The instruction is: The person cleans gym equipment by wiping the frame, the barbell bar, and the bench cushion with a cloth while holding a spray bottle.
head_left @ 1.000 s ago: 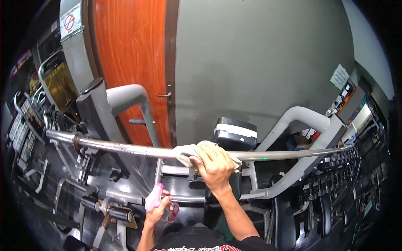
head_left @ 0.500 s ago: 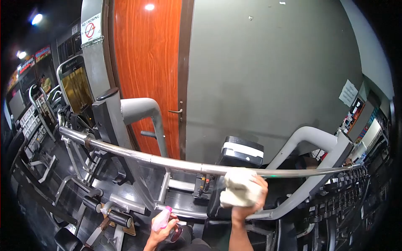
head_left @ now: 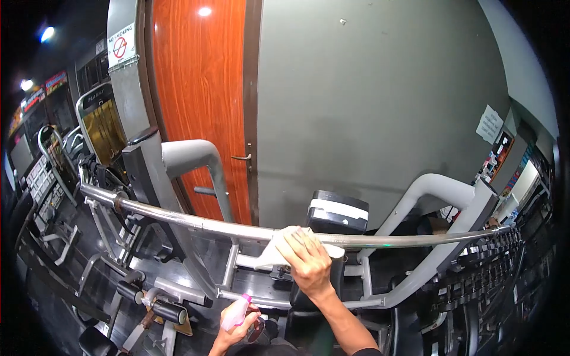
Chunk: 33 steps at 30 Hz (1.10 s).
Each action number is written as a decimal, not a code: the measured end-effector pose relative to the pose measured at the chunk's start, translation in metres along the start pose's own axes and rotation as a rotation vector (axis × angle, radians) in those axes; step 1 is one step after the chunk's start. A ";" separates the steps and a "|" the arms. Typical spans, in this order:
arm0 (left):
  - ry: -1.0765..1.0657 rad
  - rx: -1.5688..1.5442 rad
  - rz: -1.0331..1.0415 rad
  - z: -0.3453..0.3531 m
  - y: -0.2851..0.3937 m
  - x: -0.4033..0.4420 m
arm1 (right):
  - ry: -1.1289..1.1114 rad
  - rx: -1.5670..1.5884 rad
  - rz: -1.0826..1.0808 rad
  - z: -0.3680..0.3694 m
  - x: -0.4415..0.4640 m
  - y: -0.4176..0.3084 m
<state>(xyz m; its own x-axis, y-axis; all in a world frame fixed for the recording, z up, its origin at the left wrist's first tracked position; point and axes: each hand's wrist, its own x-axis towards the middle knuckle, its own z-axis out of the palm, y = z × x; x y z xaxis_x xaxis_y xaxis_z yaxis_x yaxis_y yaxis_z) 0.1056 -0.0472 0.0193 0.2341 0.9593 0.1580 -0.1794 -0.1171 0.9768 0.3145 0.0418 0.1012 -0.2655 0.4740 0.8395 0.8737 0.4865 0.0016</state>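
Note:
A long metal barbell (head_left: 409,240) lies across the uprights of a grey bench rack. My right hand (head_left: 307,264) is wrapped over the bar near its middle, closed on a white cloth (head_left: 271,255) pressed against the metal. Part of the cloth hangs out to the left of the fingers, and a bit shows on the right. Lower down, my left hand (head_left: 244,330) grips a small bottle with a pink top (head_left: 236,314), apart from the bar. The lower part of that bottle is partly hidden by the fingers.
Behind the bar is a black pad with a white band (head_left: 338,212). Grey rack arms (head_left: 409,207) rise at both sides. A wooden door (head_left: 202,107) and grey wall stand ahead. Gym machines (head_left: 101,124) fill the left; rows of dumbbells (head_left: 475,285) sit at right.
My right hand and the cloth have slid left along the bar, and the hand now lies over its top. My left hand still holds the bottle. The view has shifted slightly.

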 end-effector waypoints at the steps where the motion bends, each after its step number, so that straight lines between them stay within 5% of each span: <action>1: 0.002 -0.058 -0.058 0.000 0.004 0.001 | -0.017 0.057 0.019 -0.003 -0.009 0.001; 4: 0.008 -0.013 0.009 -0.003 0.002 0.006 | -0.056 0.261 0.132 -0.017 -0.035 0.000; 6: -0.037 0.083 0.050 -0.005 0.005 0.011 | 0.019 0.574 0.459 -0.029 -0.046 -0.006; 10: -0.053 0.054 0.033 -0.003 0.001 0.019 | 0.496 0.404 0.416 -0.050 -0.008 0.005; 12: -0.081 0.088 0.034 -0.003 -0.004 0.022 | 0.281 0.132 0.255 -0.050 0.027 0.015; 16: -0.092 0.086 0.040 0.001 -0.002 0.016 | -0.409 -0.125 0.456 -0.015 0.049 -0.005; 18: -0.062 0.009 0.015 0.001 -0.001 0.011 | -0.376 -0.063 0.451 -0.011 0.034 -0.005; 20: -0.071 0.039 0.011 -0.004 -0.004 0.004 | 0.006 -0.071 0.262 0.001 0.004 -0.007; 22: -0.081 0.188 0.065 -0.010 -0.010 0.002 | 0.064 0.009 0.256 0.010 -0.034 -0.015; 24: -0.072 0.156 0.046 -0.010 -0.006 0.002 | 0.211 0.181 0.300 0.032 -0.069 -0.015; 26: -0.030 -0.076 -0.113 -0.007 0.003 0.002 | 0.316 0.469 0.597 0.052 -0.087 -0.023; 28: -0.044 -0.009 -0.088 -0.010 0.001 0.001 | 0.388 0.858 1.337 0.083 -0.097 -0.021; 30: -0.059 0.128 0.019 -0.014 -0.001 0.002 | 0.562 1.924 1.806 0.107 -0.094 0.019; 33: -0.021 0.067 -0.008 -0.015 0.007 -0.006 | 0.483 2.116 1.505 0.095 -0.052 0.032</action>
<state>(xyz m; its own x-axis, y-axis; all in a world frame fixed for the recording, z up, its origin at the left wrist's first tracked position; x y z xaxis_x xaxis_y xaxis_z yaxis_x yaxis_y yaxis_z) 0.0888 -0.0500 0.0230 0.2551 0.9548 0.1527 -0.1133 -0.1273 0.9854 0.3179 0.1021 0.0058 0.0786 0.9868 -0.1420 -0.9485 0.0301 -0.3154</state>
